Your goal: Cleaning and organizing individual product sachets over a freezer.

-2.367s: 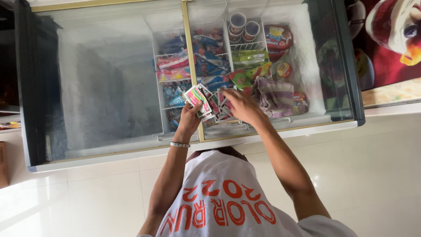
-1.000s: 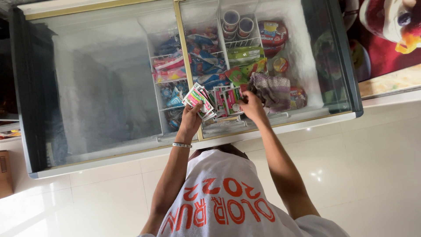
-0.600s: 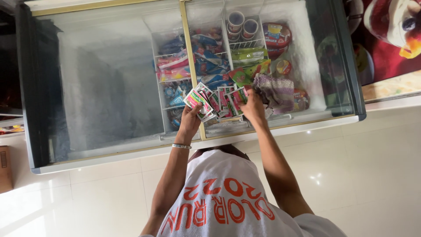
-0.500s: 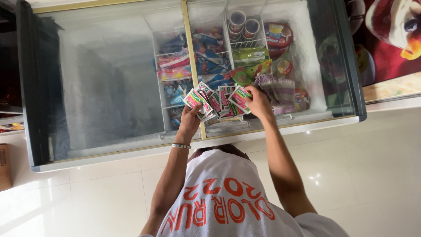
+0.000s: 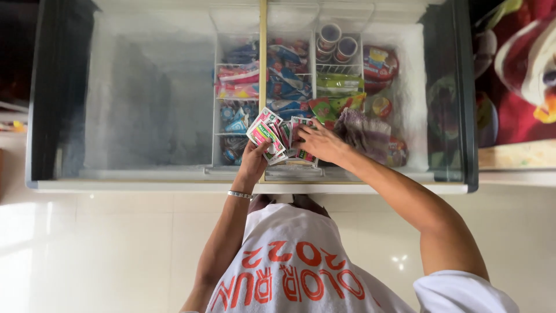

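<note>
Left hand [image 5: 253, 159] gripped a fan of wrapped ice-cream packets [image 5: 265, 132] over the open chest freezer [image 5: 243, 186]. Right hand [image 5: 321, 144] had come back from the purple bag [image 5: 365, 130], fingers pinching the packets' right edge, so sorting continued.

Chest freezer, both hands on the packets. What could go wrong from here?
1. The left hand holds a fanned stack of packets by its lower end only; one could slip into the freezer.
2. The right hand presses on more packets near the front edge; a push might knock them down among the other wrapped goods.
3. Frost coats the inner walls, so wrappers may be slick.
</note>
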